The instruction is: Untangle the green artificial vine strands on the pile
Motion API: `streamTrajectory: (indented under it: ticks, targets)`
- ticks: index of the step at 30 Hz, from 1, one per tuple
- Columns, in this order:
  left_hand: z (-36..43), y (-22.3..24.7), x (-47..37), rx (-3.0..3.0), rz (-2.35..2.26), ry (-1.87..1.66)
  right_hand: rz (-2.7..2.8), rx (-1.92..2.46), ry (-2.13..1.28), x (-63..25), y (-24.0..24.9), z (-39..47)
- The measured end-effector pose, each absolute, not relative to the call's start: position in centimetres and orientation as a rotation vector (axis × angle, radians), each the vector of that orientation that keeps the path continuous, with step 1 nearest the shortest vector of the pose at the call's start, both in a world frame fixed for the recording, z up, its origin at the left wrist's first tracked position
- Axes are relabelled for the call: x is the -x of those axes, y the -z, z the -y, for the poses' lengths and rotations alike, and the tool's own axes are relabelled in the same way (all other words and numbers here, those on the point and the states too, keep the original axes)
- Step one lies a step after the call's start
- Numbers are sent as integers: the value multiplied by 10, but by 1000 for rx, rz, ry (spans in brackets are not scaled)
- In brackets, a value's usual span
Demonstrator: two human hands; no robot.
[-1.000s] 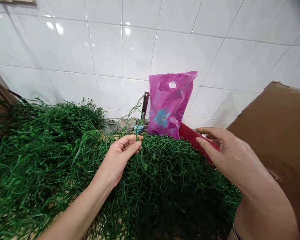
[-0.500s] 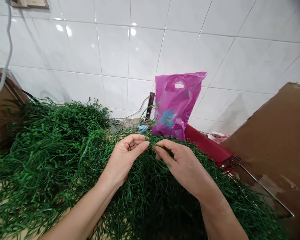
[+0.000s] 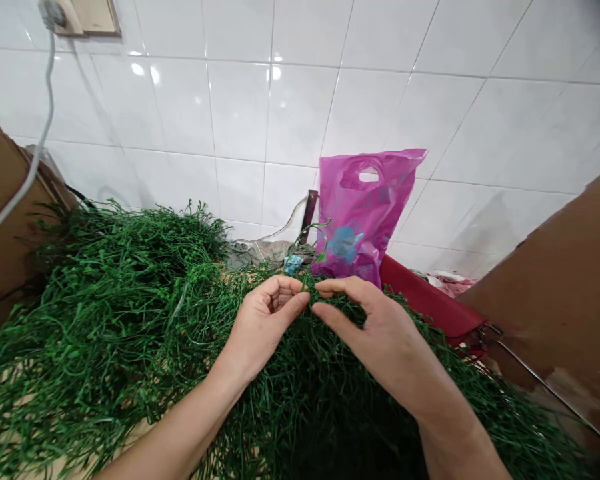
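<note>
My left hand (image 3: 270, 317) pinches a thin green plastic stem (image 3: 306, 270) between thumb and forefinger. The stem rises above the fingertips, with curled branches and a small light-green tip. Just to its right, my right hand (image 3: 365, 317) has its thumb and fingers apart, with nothing visible between them; the fingertips are close to my left fingertips. Both hands are over a wide heap of green artificial plant stems (image 3: 130, 307), thin and curly with small buds. The lower end of the held stem is hidden by my left fingers and the heap behind.
A purple plastic bag (image 3: 367, 213) stands against the white tiled wall (image 3: 240, 100). Beside it are a red bag (image 3: 433, 307), a small blue packet (image 3: 293, 265) and a dark upright strip (image 3: 309, 213). Cardboard (image 3: 565, 280) stands at right, more at left under a white cable (image 3: 45, 133).
My right thumb and fingers have parted from their pinch. My left hand still holds the stem. The whole view has shifted slightly, so things appear farther right.
</note>
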State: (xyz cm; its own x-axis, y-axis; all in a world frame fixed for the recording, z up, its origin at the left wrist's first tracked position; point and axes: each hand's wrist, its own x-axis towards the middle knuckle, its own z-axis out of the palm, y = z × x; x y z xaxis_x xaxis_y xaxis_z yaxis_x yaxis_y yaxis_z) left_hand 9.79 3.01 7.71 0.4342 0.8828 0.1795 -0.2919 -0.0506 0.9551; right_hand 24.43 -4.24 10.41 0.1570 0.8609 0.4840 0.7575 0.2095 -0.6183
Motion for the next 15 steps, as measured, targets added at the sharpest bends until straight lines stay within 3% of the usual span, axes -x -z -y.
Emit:
streamTrajectory:
  ticks: [11,15]
  targets:
    - [-27,-81,-96,-1383,-622,-1070,1710,1517,117,-230,-96,39]
    - [-24,-78,-101,-1258,-544,-1144,1649,1526,-22,-227,-95,35]
